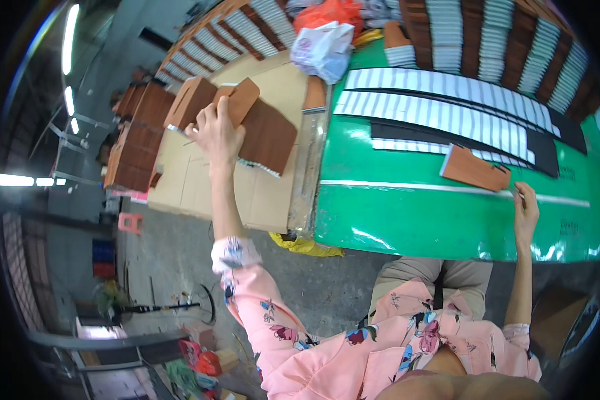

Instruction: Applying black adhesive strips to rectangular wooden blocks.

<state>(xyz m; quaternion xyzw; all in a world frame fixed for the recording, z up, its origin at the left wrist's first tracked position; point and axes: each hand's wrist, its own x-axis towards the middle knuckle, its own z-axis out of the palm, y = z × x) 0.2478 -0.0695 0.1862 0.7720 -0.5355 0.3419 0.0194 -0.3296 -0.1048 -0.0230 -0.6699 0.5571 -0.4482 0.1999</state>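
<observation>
My left hand (221, 133) reaches over the cardboard-covered table on the left, its fingers closed on a flat brown leather-like piece (245, 100). That piece sits at the top of a stack of brown pieces (270, 137), beside a smaller brown stack (192, 100). On the green table, my right hand (527, 208) is beside the right end of a single brown piece (472, 168) with a pale left edge and a dark strip. The right fingers are curled together; what they pinch, if anything, is too small to make out.
Black strips with white-and-grey striped faces (440, 120) lie across the green table (393, 213). Rows of stacked brown and pale pieces (480, 40) line the back. A white plastic bag (323, 50) stands by the table joint. A pink stool (131, 223) is on the floor.
</observation>
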